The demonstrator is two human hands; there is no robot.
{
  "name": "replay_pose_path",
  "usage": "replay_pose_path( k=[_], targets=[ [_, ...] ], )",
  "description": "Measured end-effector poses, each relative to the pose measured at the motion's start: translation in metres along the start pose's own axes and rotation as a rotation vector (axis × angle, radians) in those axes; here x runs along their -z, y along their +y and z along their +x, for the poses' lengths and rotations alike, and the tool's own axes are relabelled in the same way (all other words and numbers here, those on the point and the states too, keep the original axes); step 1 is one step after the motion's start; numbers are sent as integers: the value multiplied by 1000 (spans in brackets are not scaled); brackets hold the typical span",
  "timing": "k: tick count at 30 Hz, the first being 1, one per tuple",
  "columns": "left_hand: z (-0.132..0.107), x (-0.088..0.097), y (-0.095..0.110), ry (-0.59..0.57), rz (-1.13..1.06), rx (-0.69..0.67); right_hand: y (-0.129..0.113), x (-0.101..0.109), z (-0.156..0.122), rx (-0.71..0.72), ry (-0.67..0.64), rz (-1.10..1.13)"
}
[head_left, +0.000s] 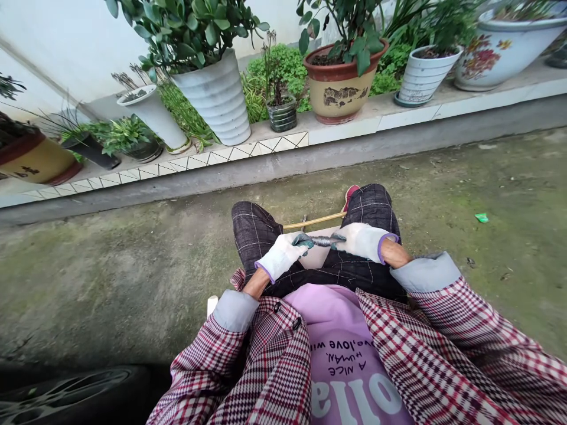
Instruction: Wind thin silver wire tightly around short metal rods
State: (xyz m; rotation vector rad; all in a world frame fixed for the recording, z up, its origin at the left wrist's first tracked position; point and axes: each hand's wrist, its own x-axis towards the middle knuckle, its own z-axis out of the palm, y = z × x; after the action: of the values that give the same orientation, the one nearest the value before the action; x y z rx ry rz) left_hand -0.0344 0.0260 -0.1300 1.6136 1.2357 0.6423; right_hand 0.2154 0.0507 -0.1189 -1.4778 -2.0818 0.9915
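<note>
I sit with my knees in dark checked trousers, and both hands wear white gloves with purple cuffs. My left hand [283, 255] and my right hand [364, 241] meet above my lap, each pinching one end of a short grey metal rod [325, 241] held level between them. Under the hands lies a pale flat piece [315, 257] across my thighs. A thin bamboo-coloured stick [312, 222] runs between my knees just beyond the hands.
A raised tiled ledge [283, 141] across the far side carries several potted plants, among them a white ribbed pot [219, 97] and a brown pot [340, 82]. Mossy concrete ground [110, 277] surrounds me. A green scrap [481, 218] lies at the right. A dark tyre [66, 395] shows bottom left.
</note>
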Motion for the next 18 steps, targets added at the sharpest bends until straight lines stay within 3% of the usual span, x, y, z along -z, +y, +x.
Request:
replay_pose_path(
  k=[4, 7, 11, 15, 18],
  targets=[
    [-2, -4, 6, -33, -243, 65, 1, 8, 8, -21, 11, -39],
    [-3, -5, 7, -55, -296, 65, -5, 13, 5, -100, -21, 270],
    [-1, -3, 3, -74, -284, 34, -14, 17, -2, -79, -271, 613],
    [3, 1, -4, -49, -231, 0, -20, 17, -7, -7, -626, 452],
    [3, 4, -6, -78, -148, -38, -21, 12, -9, 37, -717, 259]
  ],
)
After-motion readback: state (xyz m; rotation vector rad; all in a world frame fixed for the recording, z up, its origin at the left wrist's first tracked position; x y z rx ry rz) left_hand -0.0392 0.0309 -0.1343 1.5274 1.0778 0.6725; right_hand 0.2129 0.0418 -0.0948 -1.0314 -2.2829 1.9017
